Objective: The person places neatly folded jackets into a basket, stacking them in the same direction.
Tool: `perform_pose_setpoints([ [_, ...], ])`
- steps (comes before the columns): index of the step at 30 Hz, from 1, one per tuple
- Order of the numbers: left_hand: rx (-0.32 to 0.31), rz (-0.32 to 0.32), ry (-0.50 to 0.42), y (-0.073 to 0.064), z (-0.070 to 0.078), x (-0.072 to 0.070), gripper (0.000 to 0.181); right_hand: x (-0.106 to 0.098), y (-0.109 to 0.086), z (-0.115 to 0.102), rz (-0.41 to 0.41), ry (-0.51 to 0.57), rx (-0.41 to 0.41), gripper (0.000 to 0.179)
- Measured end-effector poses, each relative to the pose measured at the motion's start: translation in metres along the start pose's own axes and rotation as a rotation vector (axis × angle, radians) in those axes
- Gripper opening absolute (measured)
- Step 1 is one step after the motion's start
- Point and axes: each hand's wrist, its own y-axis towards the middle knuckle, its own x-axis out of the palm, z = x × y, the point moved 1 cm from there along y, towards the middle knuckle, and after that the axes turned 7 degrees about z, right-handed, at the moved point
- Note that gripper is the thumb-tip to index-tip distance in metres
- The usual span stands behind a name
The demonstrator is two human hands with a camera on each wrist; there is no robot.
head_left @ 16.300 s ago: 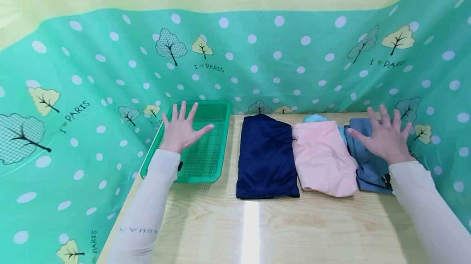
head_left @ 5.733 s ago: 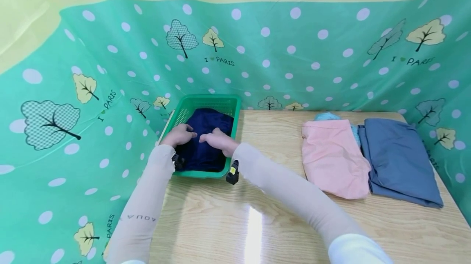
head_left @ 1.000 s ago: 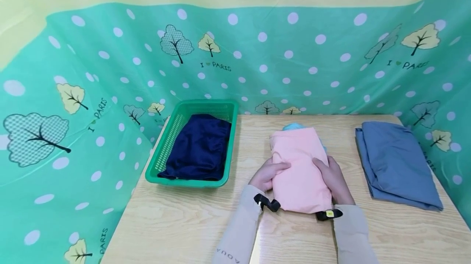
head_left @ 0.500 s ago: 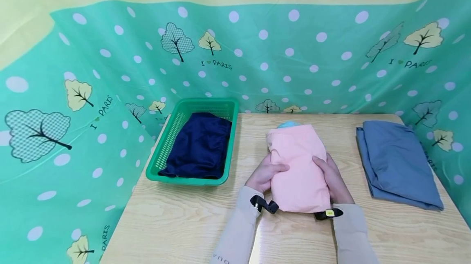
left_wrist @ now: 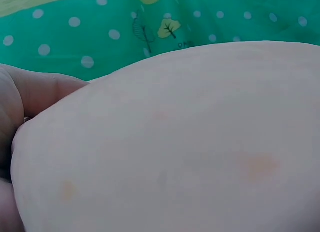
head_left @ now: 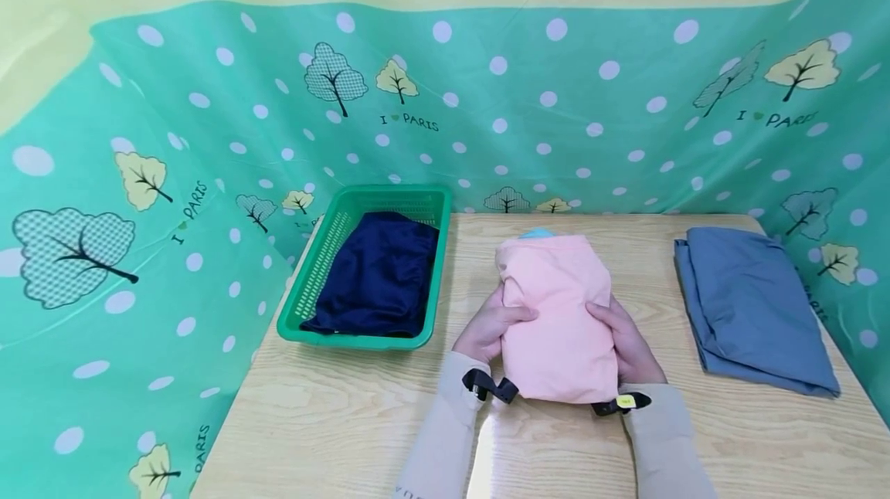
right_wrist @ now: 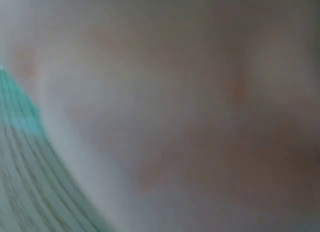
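Note:
A folded pink garment [head_left: 556, 321] is held between both hands in the middle of the head view. My left hand [head_left: 487, 329] grips its left side, thumb on top and fingers out of sight behind. On the right side my right hand [head_left: 630, 348] grips it the same way. Light blue fabric [head_left: 537, 233] peeks out behind the garment's far edge. Pale cloth [left_wrist: 165, 142] fills most of the left wrist view, with part of the left hand [left_wrist: 30, 96] at its edge. The right wrist view is mostly blurred cloth [right_wrist: 125, 101].
To the left stands a green plastic basket [head_left: 292, 333] with a folded navy garment [head_left: 378, 279] in it. A folded grey-blue garment [head_left: 754, 310] lies at the right of the wooden table [head_left: 313, 414]. A green dotted curtain [head_left: 431, 120] encloses the back and sides.
Earlier, the navy garment went from the table into the basket. The pink garment came from the right to the middle with the light blue fabric; in the last second both hands shifted it slightly left.

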Motion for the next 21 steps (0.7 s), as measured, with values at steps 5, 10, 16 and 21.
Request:
perform_pose_setpoints([
  [5,0.002,0.001,0.003,-0.007,0.005,-0.003,0.091,0.006,0.001,-0.002,0.035,-0.09,-0.035,0.056],
  [10,0.003,0.031,0.012,-0.013,0.01,-0.003,0.095,0.014,0.0,-0.004,0.084,-0.156,-0.02,0.053],
  [16,0.029,0.058,0.039,-0.019,0.019,-0.001,0.093,0.022,0.001,-0.007,0.131,-0.168,0.015,0.048],
  [21,0.061,0.058,0.029,-0.025,0.026,-0.002,0.091,0.028,0.002,-0.012,0.127,-0.2,0.01,0.049],
])
